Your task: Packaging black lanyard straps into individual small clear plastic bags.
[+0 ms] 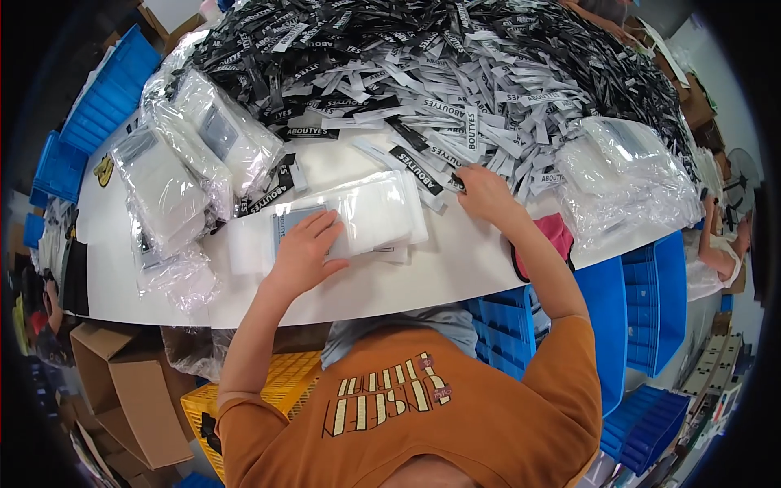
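My left hand (306, 252) lies with fingers spread on a stack of flat white plastic bags (377, 213), partly covering a grey panel (286, 224) on the top one. At the near edge of a big heap of black and white printed strips (521, 114), my right hand (488, 193) is closed, its fingertips pinching the end of a black strip (457, 182). Another black strip (416, 170) lies just left of those fingers, beside the stack. Part of the pinched strip is hidden by the hand.
Clear-wrapped packs (163, 183) pile up on the left, and more wrapped packs (622, 175) on the right. A pink cloth item (553, 244) lies by my right forearm. Blue crates (598, 325), a yellow crate (285, 374) and a cardboard box (134, 398) stand below the table's edge (358, 306). Other people are nearby.
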Demonstrator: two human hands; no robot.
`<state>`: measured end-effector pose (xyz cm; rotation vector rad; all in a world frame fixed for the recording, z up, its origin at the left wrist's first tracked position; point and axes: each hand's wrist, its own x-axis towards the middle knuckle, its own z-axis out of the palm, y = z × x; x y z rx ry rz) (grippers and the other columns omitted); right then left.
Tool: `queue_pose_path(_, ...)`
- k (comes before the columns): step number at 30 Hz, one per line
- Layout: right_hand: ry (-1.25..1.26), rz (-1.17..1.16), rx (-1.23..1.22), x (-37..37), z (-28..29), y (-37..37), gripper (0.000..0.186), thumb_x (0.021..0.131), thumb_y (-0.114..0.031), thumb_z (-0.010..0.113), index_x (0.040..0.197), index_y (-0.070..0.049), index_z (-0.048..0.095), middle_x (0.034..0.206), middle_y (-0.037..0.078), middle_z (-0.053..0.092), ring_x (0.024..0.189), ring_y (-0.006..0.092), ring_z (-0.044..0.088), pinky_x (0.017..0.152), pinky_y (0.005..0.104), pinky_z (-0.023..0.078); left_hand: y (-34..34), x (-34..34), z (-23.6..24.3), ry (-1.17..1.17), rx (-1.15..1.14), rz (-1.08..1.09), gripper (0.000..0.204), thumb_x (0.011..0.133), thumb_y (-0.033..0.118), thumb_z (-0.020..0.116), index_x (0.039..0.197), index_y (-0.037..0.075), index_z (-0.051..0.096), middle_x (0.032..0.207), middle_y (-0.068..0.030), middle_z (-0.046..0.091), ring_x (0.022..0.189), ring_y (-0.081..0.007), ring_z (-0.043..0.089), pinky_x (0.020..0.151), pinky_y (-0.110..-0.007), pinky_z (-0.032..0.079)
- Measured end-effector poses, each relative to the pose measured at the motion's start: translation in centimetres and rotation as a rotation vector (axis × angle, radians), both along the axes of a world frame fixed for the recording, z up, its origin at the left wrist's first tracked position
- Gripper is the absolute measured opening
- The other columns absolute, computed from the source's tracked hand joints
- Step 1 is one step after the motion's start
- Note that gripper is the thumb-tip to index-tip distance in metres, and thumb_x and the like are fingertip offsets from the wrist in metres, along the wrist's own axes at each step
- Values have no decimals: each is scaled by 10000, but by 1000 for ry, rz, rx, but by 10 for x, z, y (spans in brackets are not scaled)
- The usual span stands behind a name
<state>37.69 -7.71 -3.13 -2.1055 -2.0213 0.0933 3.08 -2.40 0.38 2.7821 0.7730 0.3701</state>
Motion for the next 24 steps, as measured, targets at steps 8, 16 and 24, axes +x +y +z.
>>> queue_pose_path(8,123,-28,-70,0,18,-3,266,702,-216,625,887,-30,583,834,186,618,779,356,604,706,434,488,4,-8,-3,-144,-186,12,560,634,190,791,1127,35,579,1217,-135,547,1143,-330,497,945,-389,431)
queue_pose_path(16,1414,-263,179,-11,24,-11,96,830,-119,584,830,-32,543,629,36,544,562,121,539,502,260,438,4,-7,2,-73,-168,-6,566,599,169,800,1108,37,592,1226,-124,536,1148,-323,493,946,-380,433)
queue_pose_path(24,1162,-61,688,-69,-16,-50,165,881,-85,554,737,-25,499,583,10,451,514,83,448,473,244,361,19,-15,-8,-285,-364,-40,469,697,60,713,1146,31,580,1098,-147,601,1033,-291,566,888,-351,452)
